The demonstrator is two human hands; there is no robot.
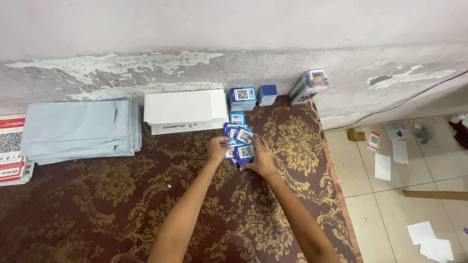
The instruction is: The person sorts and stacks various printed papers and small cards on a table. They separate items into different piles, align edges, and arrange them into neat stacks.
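Note:
A loose heap of small blue and white cards with square code patterns [239, 134] lies on the dark red and gold patterned carpet [146, 195], near the wall. My left hand [218, 149] grips the heap's left side. My right hand [259, 157] clasps its right side, fingers curled around several cards. Both forearms reach in from the bottom edge.
Against the wall stand a neat stack of the same cards [243, 98], a smaller blue stack [267, 94] and a small boxed device [308, 86]. A white box [184, 111], grey envelopes [80, 129] and red-white packets [12, 151] lie left. Tiled floor [380, 204] with paper scraps lies right.

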